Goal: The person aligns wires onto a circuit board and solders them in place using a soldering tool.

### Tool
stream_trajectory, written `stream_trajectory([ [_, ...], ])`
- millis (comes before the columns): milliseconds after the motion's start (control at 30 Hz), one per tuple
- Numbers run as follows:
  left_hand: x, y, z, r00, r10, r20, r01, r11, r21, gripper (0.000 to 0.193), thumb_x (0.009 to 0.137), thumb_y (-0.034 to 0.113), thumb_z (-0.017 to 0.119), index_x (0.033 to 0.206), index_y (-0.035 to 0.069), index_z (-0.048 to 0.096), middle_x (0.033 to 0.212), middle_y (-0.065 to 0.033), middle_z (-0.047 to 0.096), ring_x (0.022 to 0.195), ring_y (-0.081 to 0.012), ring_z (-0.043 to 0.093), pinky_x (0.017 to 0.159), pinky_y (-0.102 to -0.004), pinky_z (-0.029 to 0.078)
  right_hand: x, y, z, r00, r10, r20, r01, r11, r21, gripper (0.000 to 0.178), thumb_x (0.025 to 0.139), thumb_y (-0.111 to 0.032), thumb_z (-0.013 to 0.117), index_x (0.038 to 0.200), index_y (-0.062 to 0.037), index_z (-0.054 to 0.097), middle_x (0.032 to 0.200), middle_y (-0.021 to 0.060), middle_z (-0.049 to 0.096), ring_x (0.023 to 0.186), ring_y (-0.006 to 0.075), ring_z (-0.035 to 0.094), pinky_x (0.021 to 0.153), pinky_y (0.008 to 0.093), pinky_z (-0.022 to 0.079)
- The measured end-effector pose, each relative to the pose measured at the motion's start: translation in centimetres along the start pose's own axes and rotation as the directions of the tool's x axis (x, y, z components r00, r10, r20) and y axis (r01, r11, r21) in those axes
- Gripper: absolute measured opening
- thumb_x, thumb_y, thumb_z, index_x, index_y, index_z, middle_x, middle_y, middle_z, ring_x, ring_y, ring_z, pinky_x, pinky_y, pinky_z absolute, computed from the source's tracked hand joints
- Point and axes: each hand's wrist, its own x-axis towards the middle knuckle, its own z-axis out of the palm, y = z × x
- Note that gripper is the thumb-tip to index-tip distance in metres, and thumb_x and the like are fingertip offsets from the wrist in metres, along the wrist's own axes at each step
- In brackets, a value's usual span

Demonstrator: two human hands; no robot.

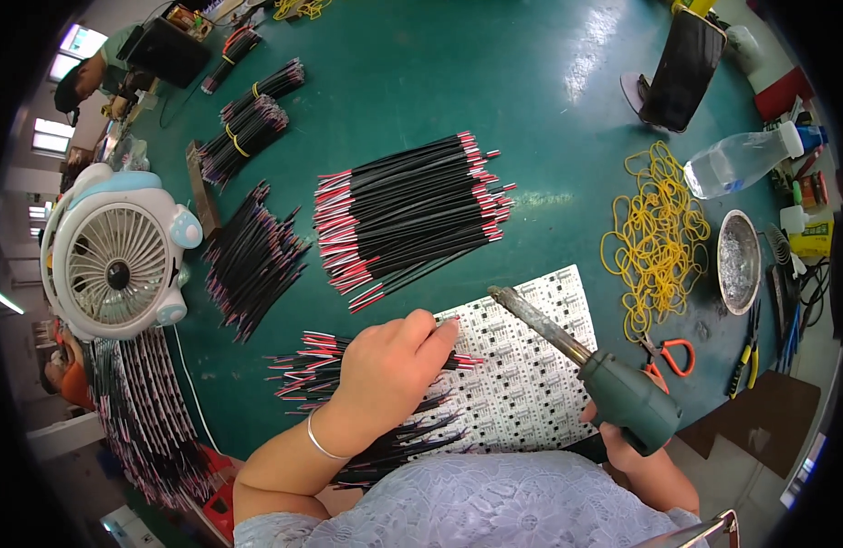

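Observation:
My left hand (pixel 389 361) pinches the end of a thin black and red wire (pixel 462 361) against a white panel of small circuit boards (pixel 522 365) lying on the green table. A silver bangle sits on that wrist. My right hand (pixel 636 452) grips the green handle of a soldering iron (pixel 586 361), whose metal tip points up-left over the panel's top edge. Under my left hand lies a fan of cut black wires with red ends (pixel 312 361).
A large pile of black and red wires (pixel 408 215) lies in the middle, with smaller bundles (pixel 248 128) to the left. A small white fan (pixel 115 256) stands left. Yellow rubber bands (pixel 659 237), a metal dish (pixel 739 260), a water bottle (pixel 745 157), orange scissors (pixel 670 358) and a propped phone (pixel 681 68) are right.

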Motion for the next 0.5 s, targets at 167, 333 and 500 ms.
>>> stream_trajectory([
  [167, 0.2, -0.4, 0.5, 1.0, 0.006, -0.012, -0.006, 0.999, -0.033, 0.028, 0.07, 0.004, 0.065, 0.097, 0.006, 0.069, 0.079, -0.0039, 0.054, 0.058, -0.0202, 0.053, 0.05, -0.0316, 0.044, -2.2, 0.3, 0.8, 0.942, 0.332, -0.042, -0.321, 0.933, 0.16, 0.028, 0.078, -0.013, 0.068, 0.103, -0.0023, 0.065, 0.099, 0.0115, 0.066, 0.083, 0.0283, 0.064, 0.078, 0.0363, 0.051],
  [333, 0.1, -0.8, 0.4, 1.0, 0.007, 0.009, -0.007, 0.998, -0.065, 0.027, 0.07, 0.003, 0.064, 0.097, 0.006, 0.069, 0.081, -0.0044, 0.055, 0.061, -0.0203, 0.056, 0.051, -0.0313, 0.045, -2.2, 1.1, 0.8, 0.999, 0.021, 0.049, -0.003, 0.935, -0.354, 0.045, 0.089, -0.028, 0.06, 0.119, 0.0056, 0.054, 0.088, 0.0095, 0.063, 0.06, 0.0132, 0.061, 0.058, 0.0272, 0.05],
  [500, 0.0, -1.0, 0.5, 1.0, 0.008, 0.004, -0.008, 0.996, -0.084, 0.027, 0.069, 0.002, 0.065, 0.096, 0.006, 0.069, 0.081, -0.0047, 0.055, 0.062, -0.0204, 0.057, 0.051, -0.0315, 0.046, -1.4, 0.2, 0.8, 0.99, 0.058, 0.131, -0.011, 0.941, -0.338, 0.039, 0.087, -0.017, 0.06, 0.118, 0.0057, 0.054, 0.092, 0.0093, 0.061, 0.063, 0.0124, 0.062, 0.06, 0.0269, 0.05],
])
